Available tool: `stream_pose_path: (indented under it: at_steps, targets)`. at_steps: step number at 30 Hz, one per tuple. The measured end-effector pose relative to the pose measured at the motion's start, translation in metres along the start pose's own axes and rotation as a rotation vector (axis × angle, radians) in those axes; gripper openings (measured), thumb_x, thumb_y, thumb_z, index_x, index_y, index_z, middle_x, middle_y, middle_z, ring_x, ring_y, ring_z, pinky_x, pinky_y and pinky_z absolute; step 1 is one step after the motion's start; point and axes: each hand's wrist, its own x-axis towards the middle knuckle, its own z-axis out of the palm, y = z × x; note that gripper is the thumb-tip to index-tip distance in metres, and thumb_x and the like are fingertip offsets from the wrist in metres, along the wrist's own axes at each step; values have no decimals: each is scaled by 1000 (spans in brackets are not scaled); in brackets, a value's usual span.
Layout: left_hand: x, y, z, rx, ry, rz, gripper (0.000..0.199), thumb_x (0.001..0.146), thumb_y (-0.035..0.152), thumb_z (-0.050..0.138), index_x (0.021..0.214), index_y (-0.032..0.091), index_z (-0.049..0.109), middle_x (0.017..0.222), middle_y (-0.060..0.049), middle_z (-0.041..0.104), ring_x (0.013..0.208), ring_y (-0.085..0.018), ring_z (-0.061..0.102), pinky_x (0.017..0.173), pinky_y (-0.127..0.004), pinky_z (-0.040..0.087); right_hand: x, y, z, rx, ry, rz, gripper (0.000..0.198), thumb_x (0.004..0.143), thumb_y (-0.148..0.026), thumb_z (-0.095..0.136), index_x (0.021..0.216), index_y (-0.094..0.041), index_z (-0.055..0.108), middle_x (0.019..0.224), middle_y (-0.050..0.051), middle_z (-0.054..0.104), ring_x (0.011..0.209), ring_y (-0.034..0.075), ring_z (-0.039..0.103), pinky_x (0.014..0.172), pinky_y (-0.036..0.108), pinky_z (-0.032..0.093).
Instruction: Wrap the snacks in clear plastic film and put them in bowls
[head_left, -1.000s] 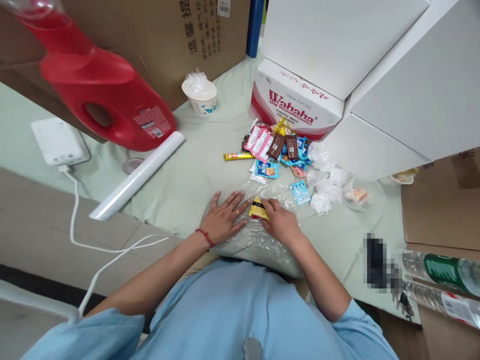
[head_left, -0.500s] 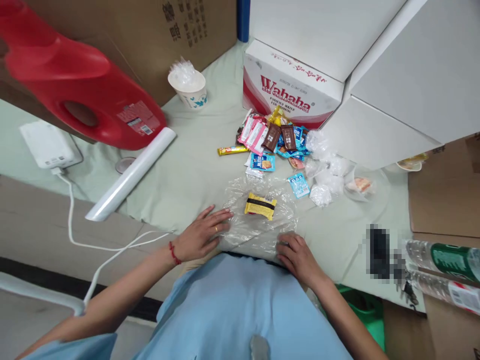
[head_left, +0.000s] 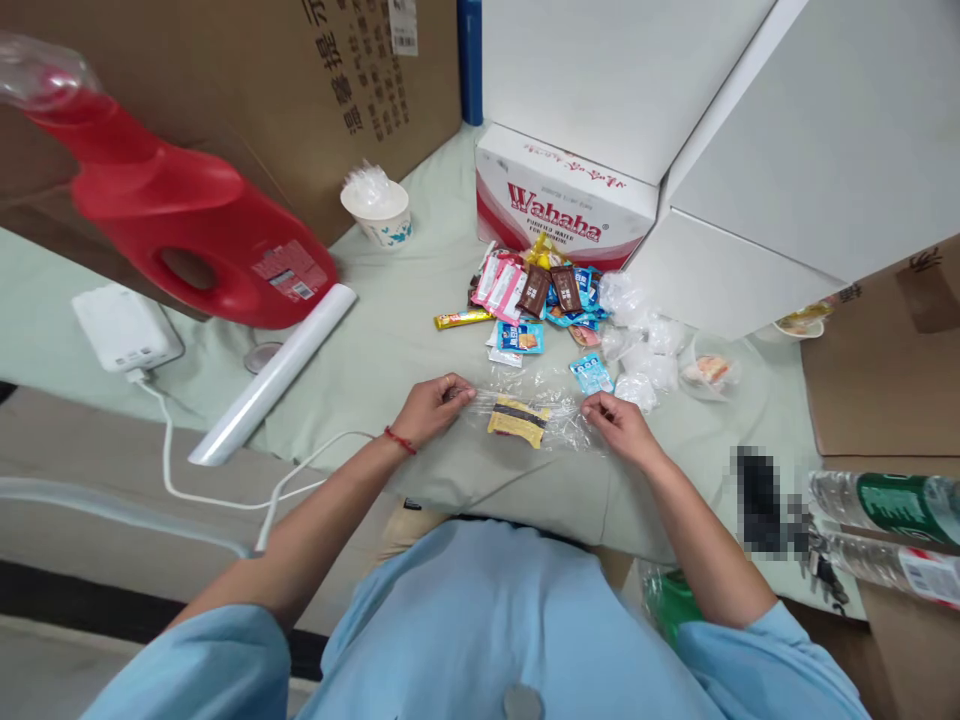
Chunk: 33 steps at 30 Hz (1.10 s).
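Left hand [head_left: 433,408] pinches one side of the clear film [head_left: 568,420] between thumb and fingers; right hand [head_left: 621,424] does likewise on the opposite side. Two-sided grip presumably holds the thin sheet spread out, not bunched. Yellow packet [head_left: 517,421] lies between the hands, seemingly under a film layer; no fingers touch it, so the cloth-covered table [head_left: 390,335] likely takes its weight.

Just beyond: snack pile [head_left: 536,290], heaped in front of the Wahaha box [head_left: 562,200], which probably backs it. Crumpled plastic bundles [head_left: 656,368] sit right beside the pile, apparently grouped apart from the bare snacks. White tube [head_left: 274,378] lies off to the left, one end by the red jug [head_left: 210,235]. Paper cup [head_left: 386,230] farther back, crumpled plastic inside, maybe to contain it.
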Motion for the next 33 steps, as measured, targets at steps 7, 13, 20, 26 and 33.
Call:
stream_pose_path:
  at_steps: [7, 13, 20, 26, 33]
  targets:
    - [15, 10, 24, 325, 122, -79, 37, 94, 50, 50, 93, 22, 74, 80, -7, 75, 75, -23, 67, 64, -30, 39, 5, -28, 6, -580, 76, 116, 27, 102, -26, 49, 113, -20, 73, 114, 13, 70, 104, 26, 63, 80, 32, 49]
    - [15, 14, 22, 287, 179, -116, 45, 100, 53, 42, 110, 22, 73, 79, -6, 73, 76, -23, 67, 66, -30, 39, 13, -78, 49, -358, -120, -262, 37, 104, -27, 49, 137, -29, 66, 139, 6, 64, 116, 20, 65, 95, 29, 53]
    - [26, 3, -12, 198, 152, -340, 41, 91, 53, 50, 105, 21, 72, 81, -5, 73, 77, -23, 66, 68, -30, 42, 28, -56, 82, -203, -138, -315, 36, 106, -28, 47, 136, -25, 68, 146, 9, 58, 124, 21, 64, 106, 33, 51]
    - [34, 15, -9, 86, -170, -173, 47, 80, 64, 55, 68, 20, 69, 66, -2, 65, 66, -19, 57, 60, -29, 38, 26, -48, 83, -109, -100, -343, 34, 105, -28, 50, 133, -21, 69, 143, 11, 59, 125, 20, 63, 107, 33, 51]
    - [18, -8, -12, -43, 106, -310, 43, 81, 57, 56, 60, 20, 59, 56, 1, 51, 57, -15, 46, 57, -28, 35, 28, -40, 89, -54, -59, -407, 31, 103, -23, 54, 128, -21, 72, 138, 13, 63, 121, 23, 65, 104, 37, 53]
